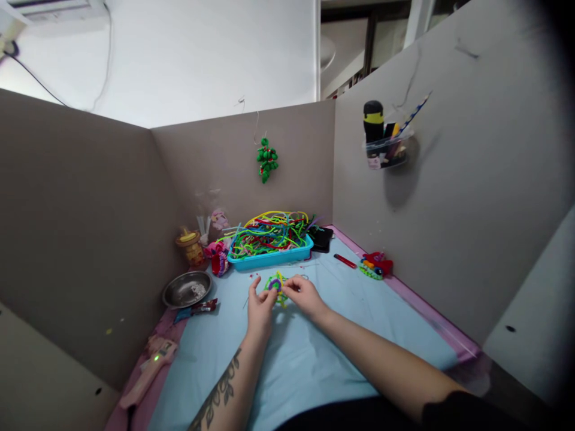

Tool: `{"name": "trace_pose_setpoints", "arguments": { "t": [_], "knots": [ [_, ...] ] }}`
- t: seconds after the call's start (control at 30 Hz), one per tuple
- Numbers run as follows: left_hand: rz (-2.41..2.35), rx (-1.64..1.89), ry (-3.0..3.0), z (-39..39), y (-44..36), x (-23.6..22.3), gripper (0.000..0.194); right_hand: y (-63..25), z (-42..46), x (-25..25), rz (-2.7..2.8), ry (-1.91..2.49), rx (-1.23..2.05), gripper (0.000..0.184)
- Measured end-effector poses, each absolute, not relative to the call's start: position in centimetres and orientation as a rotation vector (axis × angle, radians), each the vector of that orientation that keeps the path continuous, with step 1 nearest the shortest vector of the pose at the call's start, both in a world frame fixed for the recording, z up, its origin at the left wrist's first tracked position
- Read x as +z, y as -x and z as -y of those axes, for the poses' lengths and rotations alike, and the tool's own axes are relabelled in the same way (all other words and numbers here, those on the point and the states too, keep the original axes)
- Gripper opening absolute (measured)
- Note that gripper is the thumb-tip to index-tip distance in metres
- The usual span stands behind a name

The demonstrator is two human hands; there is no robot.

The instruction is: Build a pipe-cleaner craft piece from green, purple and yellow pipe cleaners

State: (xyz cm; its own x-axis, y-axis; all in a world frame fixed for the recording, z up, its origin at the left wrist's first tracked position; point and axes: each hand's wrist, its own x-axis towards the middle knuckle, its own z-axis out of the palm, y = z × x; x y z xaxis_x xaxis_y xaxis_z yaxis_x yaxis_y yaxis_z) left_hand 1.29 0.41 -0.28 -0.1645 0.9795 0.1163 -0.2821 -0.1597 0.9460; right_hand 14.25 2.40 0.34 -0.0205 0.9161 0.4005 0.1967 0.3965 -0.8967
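Observation:
A small round piece of coloured cord (275,284), purple and green in the middle with yellow-green loops around it, is held up a little over the blue cloth. My left hand (260,308) grips its near left side, the thumb and fingers closing on the edge. On the other side, my right hand (306,294) pinches a yellow part of the same piece between thumb and fingertips. The fingers cover some of the piece, so its exact weave cannot be made out.
Behind the hands stands a blue tray (269,259) heaped with coloured cords. A metal bowl (175,293), a snack wrapper (204,307) and a pink glue gun (150,371) lie left. Rightward are a red cutter (345,260) and coloured trinkets (375,266). Grey panels (287,137) surround the table.

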Motion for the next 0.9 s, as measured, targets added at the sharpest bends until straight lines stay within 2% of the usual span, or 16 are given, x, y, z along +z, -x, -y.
{"name": "trace_pose_setpoints", "arguments": {
  "t": [0.33, 0.53, 0.83, 0.9],
  "knots": [
    [-1.04, 1.507, -1.053, -0.5, -1.4, -0.8, 0.067, -14.0, -2.9, -0.3, 1.381, 1.033, 0.962, 0.012],
    [-1.054, 1.451, -1.065, -0.6, -1.3, -0.8, 0.069, -14.6, -3.4, -0.6, 1.383, 1.04, 1.05, 0.018],
    [-1.027, 1.447, -1.383, -0.6, -0.7, -0.3, 0.068, -14.4, -3.1, -0.5, 1.186, 0.949, 1.269, 0.025],
    [-1.051, 1.467, -1.527, -0.5, -0.7, -0.5, 0.061, -14.3, -3.0, -0.4, 1.148, 0.948, 1.312, 0.025]
  ]
}}
